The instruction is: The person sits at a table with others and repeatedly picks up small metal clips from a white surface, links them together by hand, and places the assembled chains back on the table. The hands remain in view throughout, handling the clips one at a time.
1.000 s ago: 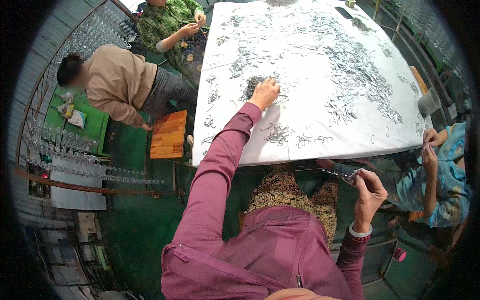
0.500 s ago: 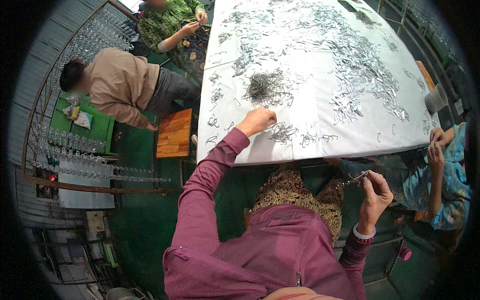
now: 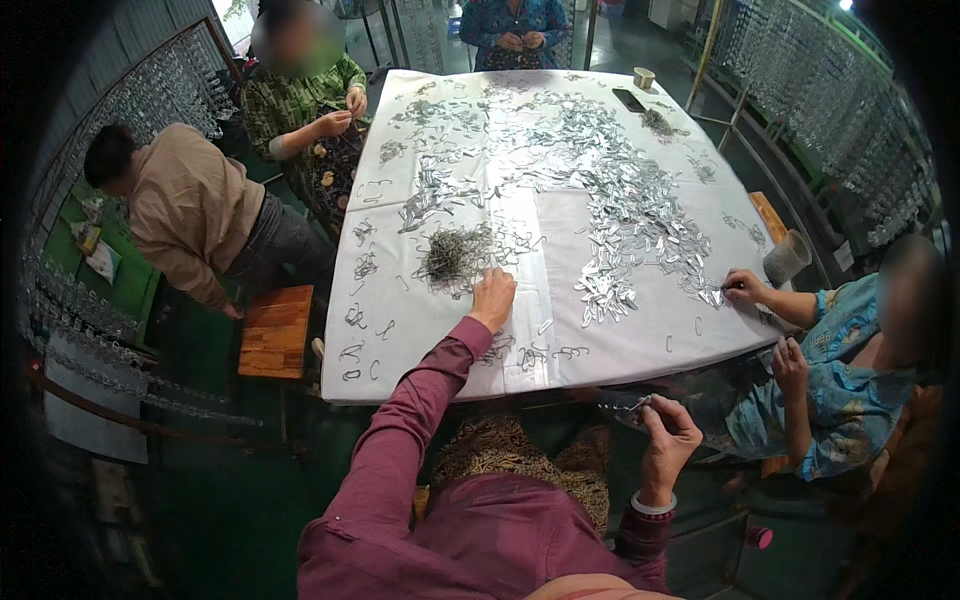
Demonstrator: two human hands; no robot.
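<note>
My left hand [image 3: 494,298] reaches over the white-covered table [image 3: 480,375], fingers bent together at the near right edge of a dark tangled pile of wire hooks [image 3: 458,254]. Whether a hook is between those fingertips cannot be seen. Under my left wrist and to its right lie a few loose wire hooks [image 3: 535,357]. Off the table's near edge, my right hand [image 3: 668,445] pinches a thin, shiny metal chain-like strip [image 3: 622,407] that sticks out to the left of the fingertips. Its exact kind is too small to tell.
Many flat silvery metal pieces [image 3: 610,290] spread across the table's middle and right. A phone [image 3: 628,100] and a cup [image 3: 787,257] sit along the right side. Co-workers are at the far edge, left and right. A wooden stool [image 3: 276,332] stands at left.
The view has tilted up, showing the table's far edge and another person. My left hand has moved nearer the hook pile. The co-worker at right now reaches onto the table.
</note>
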